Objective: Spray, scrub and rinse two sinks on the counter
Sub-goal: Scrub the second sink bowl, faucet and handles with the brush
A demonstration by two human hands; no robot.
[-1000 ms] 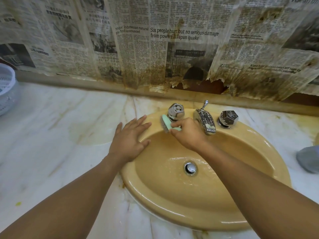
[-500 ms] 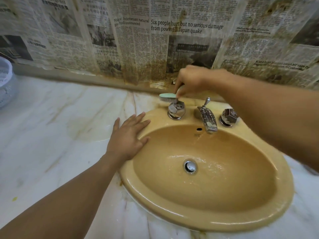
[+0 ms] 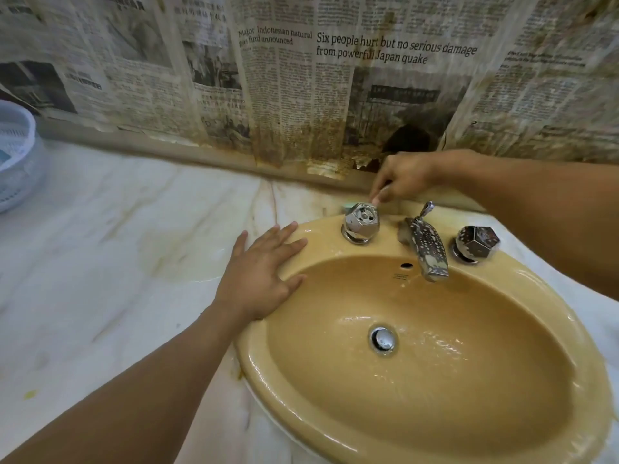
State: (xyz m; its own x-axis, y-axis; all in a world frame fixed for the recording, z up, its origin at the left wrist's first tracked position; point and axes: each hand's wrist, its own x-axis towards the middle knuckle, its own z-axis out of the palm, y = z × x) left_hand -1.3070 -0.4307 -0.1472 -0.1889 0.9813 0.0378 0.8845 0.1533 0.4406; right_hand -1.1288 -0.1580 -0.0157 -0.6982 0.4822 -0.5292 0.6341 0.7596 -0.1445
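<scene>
Brush (image 3: 349,205) in right hand (image 3: 402,179), lengthwise left-right, head leftward

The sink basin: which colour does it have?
The sink basin is a glossy mustard yellow; the head view shows it best.

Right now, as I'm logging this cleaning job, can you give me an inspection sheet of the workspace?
Surface: marble counter, yellowish stain left of the sink, small yellow speck near the front.
Job's things: yellow sink, bowl wet around the drain; green brush mostly hidden behind the left tap handle; spout spotted.
Clutter: white basket at far left.
Hands: left hand flat across sink rim and counter; right hand grips the brush.
Cables: nothing seen.
Surroundings: stained, torn newspaper covers the wall.
</scene>
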